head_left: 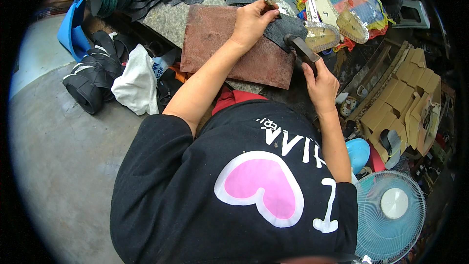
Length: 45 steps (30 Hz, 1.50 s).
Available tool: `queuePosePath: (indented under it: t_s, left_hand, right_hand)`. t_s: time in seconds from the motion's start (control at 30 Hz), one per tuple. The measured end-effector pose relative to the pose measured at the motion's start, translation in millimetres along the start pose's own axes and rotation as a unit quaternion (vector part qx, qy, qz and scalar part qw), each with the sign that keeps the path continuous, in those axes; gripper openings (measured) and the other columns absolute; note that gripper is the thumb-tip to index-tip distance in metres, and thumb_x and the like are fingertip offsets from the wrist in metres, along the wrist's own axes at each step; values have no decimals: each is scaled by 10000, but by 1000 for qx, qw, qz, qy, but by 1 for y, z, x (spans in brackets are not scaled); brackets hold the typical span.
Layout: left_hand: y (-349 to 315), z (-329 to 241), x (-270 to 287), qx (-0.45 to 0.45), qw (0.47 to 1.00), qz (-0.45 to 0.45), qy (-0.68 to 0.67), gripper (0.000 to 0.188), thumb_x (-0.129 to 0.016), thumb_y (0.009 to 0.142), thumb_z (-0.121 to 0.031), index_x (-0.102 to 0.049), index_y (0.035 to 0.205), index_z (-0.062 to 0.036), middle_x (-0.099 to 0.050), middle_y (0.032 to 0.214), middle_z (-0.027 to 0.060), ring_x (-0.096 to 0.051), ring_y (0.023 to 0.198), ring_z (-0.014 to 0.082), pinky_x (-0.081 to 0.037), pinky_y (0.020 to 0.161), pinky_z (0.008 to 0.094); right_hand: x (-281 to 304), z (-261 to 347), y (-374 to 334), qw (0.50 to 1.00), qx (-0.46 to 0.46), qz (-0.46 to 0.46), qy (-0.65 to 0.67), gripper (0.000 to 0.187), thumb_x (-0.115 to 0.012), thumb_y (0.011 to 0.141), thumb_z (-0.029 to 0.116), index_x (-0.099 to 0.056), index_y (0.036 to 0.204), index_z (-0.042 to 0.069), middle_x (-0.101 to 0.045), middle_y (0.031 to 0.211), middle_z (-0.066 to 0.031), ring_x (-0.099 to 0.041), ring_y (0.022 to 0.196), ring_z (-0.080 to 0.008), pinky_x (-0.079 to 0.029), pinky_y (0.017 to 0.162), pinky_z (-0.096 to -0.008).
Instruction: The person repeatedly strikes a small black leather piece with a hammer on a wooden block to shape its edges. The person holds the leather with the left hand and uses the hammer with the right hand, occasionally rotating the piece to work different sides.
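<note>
The black sole piece (pixel 285 28) is lying flat on the reddish-brown slab (pixel 229 44), which is giving it a firm backing on the table (pixel 166 17). The left hand (pixel 251 22) is pressing down on the piece's edge, fingers curled, pinning it. The right hand (pixel 320 85) is closing fully around the hammer (pixel 302 49), whose head is resting on the piece.

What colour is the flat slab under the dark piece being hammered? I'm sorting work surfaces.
Mottled reddish-brown flat slab, best seen in the head view.
</note>
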State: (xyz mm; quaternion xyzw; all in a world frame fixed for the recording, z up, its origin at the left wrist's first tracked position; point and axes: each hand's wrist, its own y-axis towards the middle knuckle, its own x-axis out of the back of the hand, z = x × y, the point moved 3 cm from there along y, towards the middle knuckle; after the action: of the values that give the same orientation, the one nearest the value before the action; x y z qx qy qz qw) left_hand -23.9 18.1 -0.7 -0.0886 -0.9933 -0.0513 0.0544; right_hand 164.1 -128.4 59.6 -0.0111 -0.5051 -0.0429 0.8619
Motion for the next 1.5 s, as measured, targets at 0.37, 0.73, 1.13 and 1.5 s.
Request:
queuePosePath:
  t_s: [0.37,0.73,1.13,1.5]
  left_hand:
    - [0,-31,-11,-263,933,41,241,151,-695,819,-88,-615,919,-10,-652,837,166,-645,813,355,-520,719,407]
    - [-3,-17,-7,-192,963,-10,190,129,-675,859,-76,-628,945,7,-672,863,176,-675,758,310,-527,665,362]
    - [1,6,-5,5,1000,2,-26,139,-668,892,-93,-670,984,10,-723,850,112,-710,753,143,-551,672,270]
    - [-4,-28,-18,-252,937,25,241,129,-680,828,-68,-632,933,-10,-656,845,174,-654,809,353,-523,713,396]
  right_hand:
    - [66,39,17,922,50,-186,336,372,-589,989,238,-579,1240,-37,-633,830,-37,-551,706,-80,-465,655,-224]
    - [11,7,12,997,-66,-24,-5,366,-597,939,389,-598,1246,190,-700,907,-154,-684,829,-355,-523,696,-418]
    - [-3,5,6,997,-64,-9,-42,342,-603,931,361,-583,1239,212,-706,915,-141,-673,792,-375,-521,651,-447]
    - [63,44,20,881,83,-233,403,422,-641,951,209,-526,1276,-34,-656,791,-88,-584,654,-137,-485,609,-256]
